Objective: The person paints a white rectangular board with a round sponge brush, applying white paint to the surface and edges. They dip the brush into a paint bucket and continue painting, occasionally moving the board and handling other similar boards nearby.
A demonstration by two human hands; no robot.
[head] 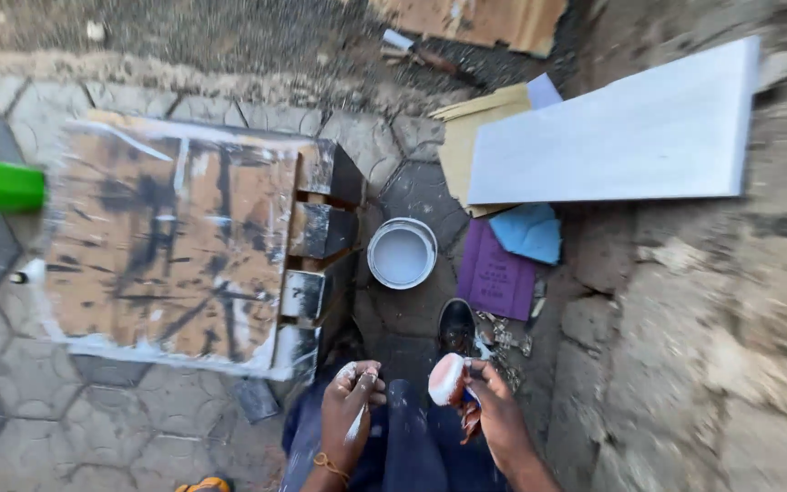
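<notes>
Right hand [494, 410] pinching pink-white pad [447, 378]; left hand [350, 401] curled round thin white stick [355, 425], just beside.

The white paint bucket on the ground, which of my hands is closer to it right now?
Left, narrowly. The left hand, fingers smeared white, sits below the paint bucket, slightly left. The right hand, holding a white-coated pad, is below and further right, past the shoe.

Two bare hands low in view above dark-trousered knees, left hand [353, 401] paint-smeared, fingers curled loosely inward, bracelet at wrist, right hand [494, 410] fingers closed in a grip, forearm angled toward bottom edge
</notes>
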